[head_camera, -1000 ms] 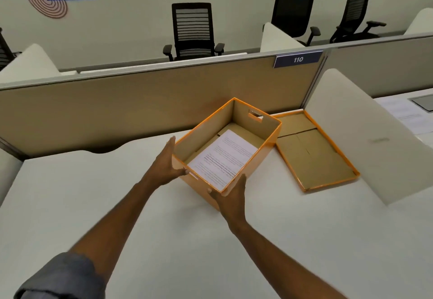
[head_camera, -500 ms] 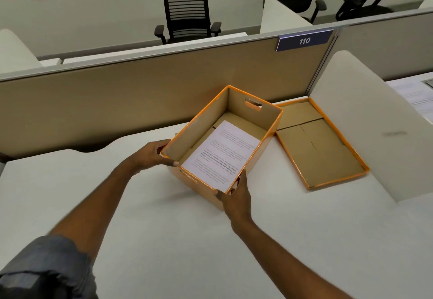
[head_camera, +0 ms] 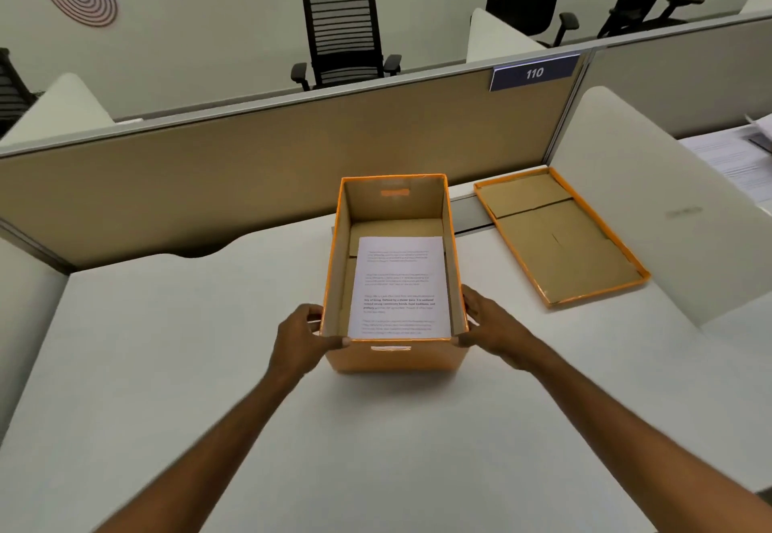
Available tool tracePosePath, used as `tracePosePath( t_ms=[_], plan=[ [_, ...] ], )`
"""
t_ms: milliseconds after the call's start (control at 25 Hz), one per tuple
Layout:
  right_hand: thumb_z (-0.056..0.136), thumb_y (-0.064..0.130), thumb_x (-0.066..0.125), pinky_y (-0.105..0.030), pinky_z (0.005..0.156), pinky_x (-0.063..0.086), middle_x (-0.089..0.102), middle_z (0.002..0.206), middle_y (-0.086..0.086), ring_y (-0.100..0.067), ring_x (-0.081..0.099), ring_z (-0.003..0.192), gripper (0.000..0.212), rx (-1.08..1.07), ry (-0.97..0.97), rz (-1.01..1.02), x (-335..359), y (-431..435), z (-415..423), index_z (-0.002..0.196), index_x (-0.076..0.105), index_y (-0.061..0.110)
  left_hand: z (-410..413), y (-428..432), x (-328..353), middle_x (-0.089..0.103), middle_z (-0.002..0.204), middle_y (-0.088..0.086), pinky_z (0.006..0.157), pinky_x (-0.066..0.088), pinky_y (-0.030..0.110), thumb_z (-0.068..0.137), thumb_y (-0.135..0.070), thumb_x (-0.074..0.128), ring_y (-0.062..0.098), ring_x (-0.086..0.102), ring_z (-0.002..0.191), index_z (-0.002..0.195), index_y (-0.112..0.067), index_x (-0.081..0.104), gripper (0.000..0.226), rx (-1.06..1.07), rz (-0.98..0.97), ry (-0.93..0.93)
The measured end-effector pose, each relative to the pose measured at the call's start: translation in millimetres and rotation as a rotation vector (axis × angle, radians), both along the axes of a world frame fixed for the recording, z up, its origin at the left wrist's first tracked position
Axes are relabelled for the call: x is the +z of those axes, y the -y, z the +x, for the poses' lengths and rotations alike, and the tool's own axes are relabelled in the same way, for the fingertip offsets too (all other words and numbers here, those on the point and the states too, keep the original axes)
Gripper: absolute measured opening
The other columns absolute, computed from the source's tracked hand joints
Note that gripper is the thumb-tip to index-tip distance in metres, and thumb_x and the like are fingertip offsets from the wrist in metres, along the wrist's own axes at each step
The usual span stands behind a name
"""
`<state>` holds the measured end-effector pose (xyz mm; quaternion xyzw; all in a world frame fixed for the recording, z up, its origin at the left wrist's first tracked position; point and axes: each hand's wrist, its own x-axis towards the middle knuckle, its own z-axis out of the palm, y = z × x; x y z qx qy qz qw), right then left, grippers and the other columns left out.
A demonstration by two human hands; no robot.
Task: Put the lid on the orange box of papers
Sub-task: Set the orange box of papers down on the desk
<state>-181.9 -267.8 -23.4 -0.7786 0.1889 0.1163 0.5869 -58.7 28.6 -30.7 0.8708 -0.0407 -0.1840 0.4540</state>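
Note:
The orange box (head_camera: 392,359) stands open on the white desk, its long side running straight away from me. Printed papers (head_camera: 399,286) lie flat on its cardboard floor. My left hand (head_camera: 303,336) grips the near left corner and my right hand (head_camera: 488,323) grips the near right corner. The lid (head_camera: 559,240) lies upside down on the desk to the right of the box, brown inside facing up, apart from both hands.
A tan partition (head_camera: 209,185) with a "110" sign (head_camera: 534,72) runs behind the desk. A white side divider (head_camera: 651,206) stands just right of the lid. Loose papers (head_camera: 731,156) lie on the neighbouring desk. Office chairs (head_camera: 342,35) stand beyond the partition.
The box has been turned from a diagonal position to square with me and drawn nearer. Both hands moved to its near corners. The lid has not moved.

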Motion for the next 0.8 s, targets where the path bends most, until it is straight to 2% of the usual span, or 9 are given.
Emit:
tracePosePath(
  t_ms=[160, 280, 360, 440, 520, 600, 640, 720, 800],
  plan=[
    [0.078, -0.019, 0.07, -0.051, 0.12, 0.04, 0.051, 0.155, 0.0, -0.021, 0.042, 0.147, 0.098, 0.108, -0.012, -0.012, 7, -17, -25, 0.158, 0.033, 0.024, -66, -25, -3, 0.076, 0.112, 0.0, 0.087, 0.058, 0.029, 0.065, -0.014, 0.092, 0.018, 0.072, 0.103, 0.119, -0.01, 0.07, 0.058, 0.057, -0.081, 0.08],
    [0.078, -0.02, 0.068, -0.044, 0.118, 0.042, 0.051, 0.156, 0.001, -0.02, 0.042, 0.146, 0.098, 0.162, 0.0, 0.007, 5, -30, -40, 0.158, 0.033, 0.025, -93, -44, -4, 0.079, 0.108, -0.001, 0.086, 0.061, 0.033, 0.069, -0.015, 0.088, 0.015, 0.075, 0.099, 0.116, -0.015, 0.074, 0.05, 0.053, -0.101, 0.1],
    [0.078, -0.019, 0.067, -0.047, 0.117, 0.043, 0.049, 0.156, 0.003, -0.02, 0.041, 0.146, 0.099, 0.203, -0.008, 0.022, 0, -38, -48, 0.158, 0.031, 0.027, -109, -53, -5, 0.08, 0.107, 0.0, 0.084, 0.062, 0.036, 0.07, -0.016, 0.088, 0.017, 0.075, 0.098, 0.114, -0.015, 0.074, 0.047, 0.065, -0.076, 0.105],
    [0.079, -0.02, 0.064, -0.044, 0.116, 0.045, 0.052, 0.15, 0.016, -0.016, 0.04, 0.146, 0.097, 0.223, -0.018, 0.054, -6, -42, -51, 0.156, 0.033, 0.031, -119, -58, -9, 0.08, 0.106, 0.002, 0.084, 0.062, 0.04, 0.07, -0.016, 0.088, 0.021, 0.075, 0.097, 0.113, -0.013, 0.074, 0.045, 0.088, -0.063, 0.104],
    [0.08, -0.02, 0.063, -0.033, 0.11, 0.046, 0.051, 0.14, 0.033, -0.011, 0.038, 0.145, 0.095, 0.206, -0.016, 0.079, -8, -41, -54, 0.15, 0.036, 0.039, -124, -58, -12, 0.079, 0.104, 0.003, 0.083, 0.061, 0.042, 0.071, -0.017, 0.086, 0.024, 0.074, 0.096, 0.111, -0.013, 0.073, 0.041, 0.105, -0.058, 0.115],
    [0.083, -0.015, 0.065, -0.035, 0.114, 0.042, 0.042, 0.154, 0.023, -0.015, 0.031, 0.152, 0.096, 0.201, -0.025, 0.057, -9, -40, -54, 0.158, 0.029, 0.033, -126, -54, -15, 0.076, 0.114, 0.006, 0.088, 0.059, 0.042, 0.076, -0.022, 0.083, 0.027, 0.071, 0.105, 0.119, -0.012, 0.067, 0.047, 0.108, -0.024, 0.102],
    [0.085, -0.01, 0.068, -0.039, 0.118, 0.038, 0.032, 0.165, 0.014, -0.019, 0.025, 0.156, 0.099, 0.202, -0.037, 0.026, -9, -40, -55, 0.163, 0.021, 0.029, -127, -50, -17, 0.07, 0.13, 0.01, 0.097, 0.056, 0.042, 0.079, -0.028, 0.081, 0.03, 0.066, 0.118, 0.132, -0.01, 0.059, 0.059, 0.107, 0.018, 0.074],
    [0.089, 0.008, 0.075, -0.044, 0.126, 0.026, 0.011, 0.174, 0.003, -0.023, 0.013, 0.16, 0.106, 0.195, -0.058, -0.094, -11, -37, -58, 0.165, 0.004, 0.024, -135, -39, -21, 0.036, 0.163, 0.014, 0.12, 0.034, 0.046, 0.085, -0.042, 0.074, 0.031, 0.034, 0.151, 0.156, -0.006, 0.029, 0.091, 0.1, 0.135, 0.037],
    [0.093, 0.029, 0.074, -0.046, 0.13, 0.018, 0.001, 0.175, 0.0, -0.023, 0.007, 0.161, 0.106, 0.214, -0.037, -0.223, -16, -27, -61, 0.165, -0.002, 0.023, -145, -21, -23, 0.014, 0.171, 0.01, 0.127, 0.016, 0.043, 0.09, -0.047, 0.067, 0.025, 0.012, 0.158, 0.161, -0.011, 0.012, 0.097, 0.089, 0.191, 0.205]
  ],
)
